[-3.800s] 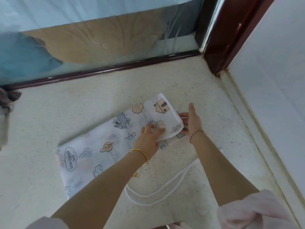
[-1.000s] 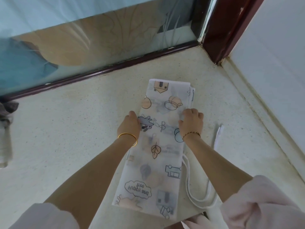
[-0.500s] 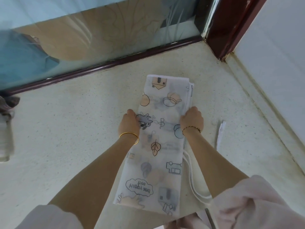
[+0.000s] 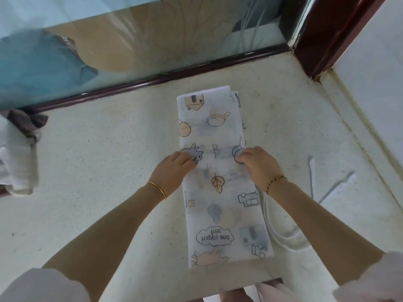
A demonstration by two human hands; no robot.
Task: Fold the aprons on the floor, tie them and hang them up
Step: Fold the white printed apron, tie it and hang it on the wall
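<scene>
A white apron [image 4: 216, 131] printed with cartoon pictures lies on the floor, folded into a long narrow strip that runs away from me. My left hand [image 4: 174, 168] rests on its left edge near the middle, fingertips on the cloth. On the right edge at the same height, my right hand [image 4: 258, 163] has its fingers curled onto the fabric. The apron's white straps [image 4: 281, 234] loop out from under the right edge, and loose strap ends [image 4: 311, 173] lie further right.
A glass door with a dark frame rail [image 4: 152, 80] runs across the back. A dark red door post [image 4: 322, 46] and a white wall [image 4: 375, 68] close the right side. Bunched white and brown cloth [image 4: 17, 158] sits at the far left.
The apron was turned from slanting across the floor to lengthwise before me. Over the last second both hands stayed at its middle edges, shifting a little inward onto the cloth.
</scene>
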